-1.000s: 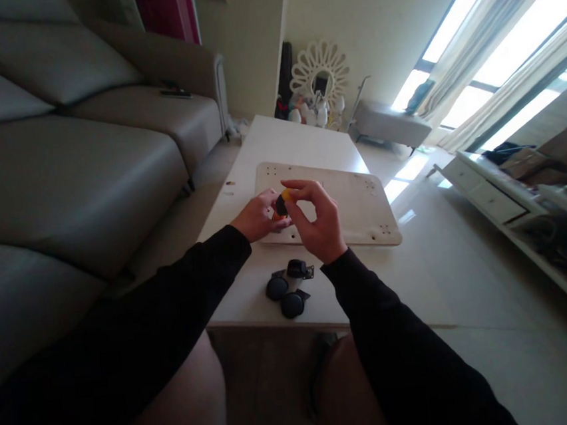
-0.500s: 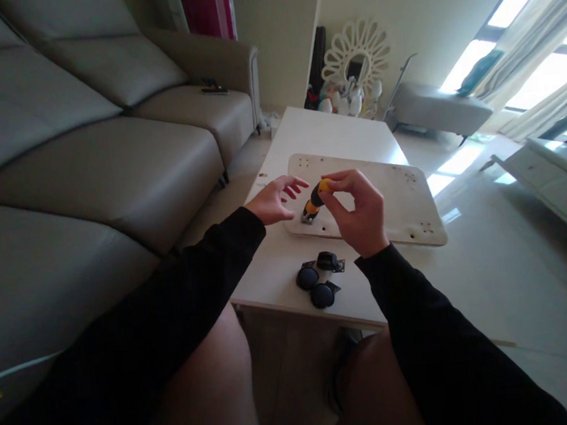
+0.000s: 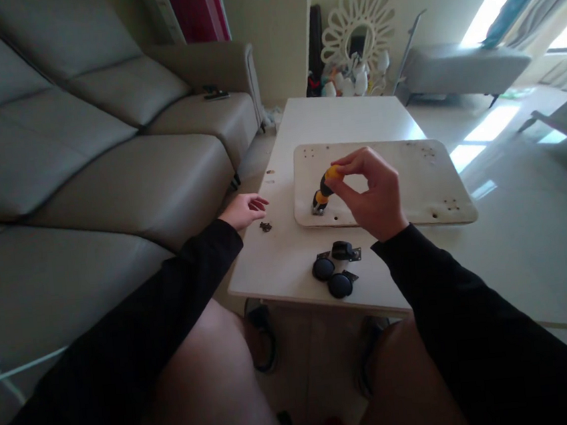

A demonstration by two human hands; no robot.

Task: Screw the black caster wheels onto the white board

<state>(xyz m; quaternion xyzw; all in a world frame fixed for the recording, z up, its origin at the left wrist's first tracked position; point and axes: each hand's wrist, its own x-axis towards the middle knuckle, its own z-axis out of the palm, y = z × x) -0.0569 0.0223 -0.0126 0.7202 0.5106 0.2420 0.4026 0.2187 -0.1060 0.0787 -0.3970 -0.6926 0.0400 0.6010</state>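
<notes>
My right hand [image 3: 374,194] grips the yellow end of a black-and-yellow screwdriver [image 3: 325,188], which leans with its lower end at a metal fitting on the near left corner of a white board [image 3: 393,162]. The tip itself is hidden. My left hand [image 3: 244,211] is empty, its fingers apart, over the left edge of the white table [image 3: 269,267]. Just beside its fingers lies a small pile of dark screws [image 3: 265,227]. Nearer the front edge sit three black caster wheels [image 3: 340,284] with metal plates. Clusters of small holes show at the board's other corners.
A grey sofa [image 3: 125,181] runs along the left, with a dark object [image 3: 217,95] on its far seat. Behind the table stand a white petal-framed mirror [image 3: 359,38] and a grey bench [image 3: 465,68]. My knees are close to the table's front edge.
My left hand has moved left, away from the screwdriver, toward the pile of screws. The right hand still holds the screwdriver at the same corner. The view has shifted slightly.
</notes>
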